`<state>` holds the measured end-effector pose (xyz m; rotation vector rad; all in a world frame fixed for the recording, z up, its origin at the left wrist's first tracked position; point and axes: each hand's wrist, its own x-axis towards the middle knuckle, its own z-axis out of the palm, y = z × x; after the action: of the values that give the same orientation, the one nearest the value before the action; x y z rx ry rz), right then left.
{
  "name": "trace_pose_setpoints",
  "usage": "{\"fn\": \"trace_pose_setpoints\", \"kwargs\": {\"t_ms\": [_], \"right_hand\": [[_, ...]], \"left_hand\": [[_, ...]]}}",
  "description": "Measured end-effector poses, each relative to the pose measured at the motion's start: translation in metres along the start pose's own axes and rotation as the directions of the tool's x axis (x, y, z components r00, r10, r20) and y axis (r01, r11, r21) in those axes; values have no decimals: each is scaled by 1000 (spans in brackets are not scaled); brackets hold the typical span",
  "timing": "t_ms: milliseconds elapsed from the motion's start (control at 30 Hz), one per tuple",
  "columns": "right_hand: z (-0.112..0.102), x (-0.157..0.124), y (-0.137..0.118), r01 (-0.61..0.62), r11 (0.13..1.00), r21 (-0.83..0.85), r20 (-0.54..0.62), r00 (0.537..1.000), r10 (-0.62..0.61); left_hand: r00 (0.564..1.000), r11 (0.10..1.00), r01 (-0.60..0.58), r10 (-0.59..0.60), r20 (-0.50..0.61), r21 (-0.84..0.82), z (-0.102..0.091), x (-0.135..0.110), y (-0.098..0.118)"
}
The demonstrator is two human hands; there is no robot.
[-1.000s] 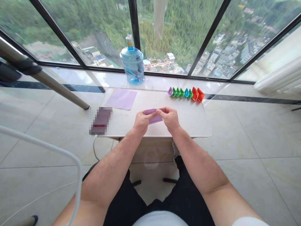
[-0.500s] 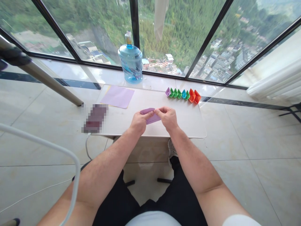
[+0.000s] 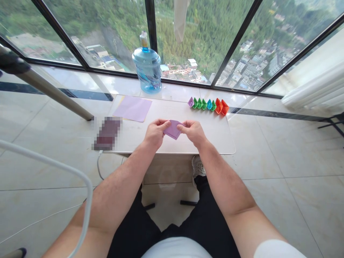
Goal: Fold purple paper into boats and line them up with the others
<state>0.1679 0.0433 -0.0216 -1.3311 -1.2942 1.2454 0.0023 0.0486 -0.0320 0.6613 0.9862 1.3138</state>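
Note:
A small folded piece of purple paper [image 3: 172,130] is held between my two hands, above the near part of the white table [image 3: 134,143]. My left hand [image 3: 156,131] pinches its left edge, thumb on top. On the opposite side, my right hand [image 3: 192,132] grips the right corner between thumb and fingers. Flat sheets of purple paper [image 3: 133,109] lie at the table's back left, with a yellowish edge showing underneath. A row of small folded paper boats stands at the back right: a purple one [image 3: 190,103], several green ones, a blue one [image 3: 209,104] and two red ones [image 3: 221,107].
A blurred-out dark object [image 3: 107,133] lies at the table's left edge, with a cable [image 3: 99,165] below it. Behind the table a blue water jug [image 3: 147,70] stands by the window. A beige pole [image 3: 56,89] slants in from the left, above a white curved tube [image 3: 67,166].
The folded purple paper has turned and now shows a pointed lower edge between my hands. My left hand has shifted slightly left and up, and my right hand has moved to the paper's right corner.

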Motion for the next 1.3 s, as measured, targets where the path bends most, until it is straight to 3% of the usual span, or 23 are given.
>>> {"fn": "trace_pose_setpoints", "kwargs": {"t_ms": [67, 167, 267, 333, 500, 633, 767, 967, 1300], "right_hand": [[-2, 2, 0, 5, 999, -42, -26, 1000, -6], [-9, 2, -4, 13, 991, -136, 22, 1000, -10], [-14, -1, -10, -14, 971, -238, 130, 990, 46], [-13, -3, -11, -32, 978, -205, 123, 991, 58], [-3, 0, -7, -45, 993, 107, -34, 998, 49], [4, 2, -4, -45, 988, 150, -97, 993, 60], [5, 2, -3, 37, 993, 115, -158, 987, -19], [-4, 2, -4, 97, 992, 82, -130, 988, -86], [-11, 1, -6, 128, 986, 110, -61, 991, -122]], "left_hand": [[999, 998, 42, -41, 4, -36, -1, 0, -1], [997, 990, 64, -68, 29, 124, -3, -2, 4], [990, 934, -14, -36, 133, 358, -3, -5, 12], [989, 910, -64, 3, 148, 410, -1, -5, 13], [994, 973, -67, 84, -65, 223, 4, -3, 5], [987, 976, -93, 117, -114, 197, 7, -4, 0], [990, 959, -119, 135, -47, 257, 6, -6, 2], [963, 863, -269, 244, 114, 427, -4, -1, 17], [968, 842, -234, 157, 196, 485, -3, -4, 22]]}}
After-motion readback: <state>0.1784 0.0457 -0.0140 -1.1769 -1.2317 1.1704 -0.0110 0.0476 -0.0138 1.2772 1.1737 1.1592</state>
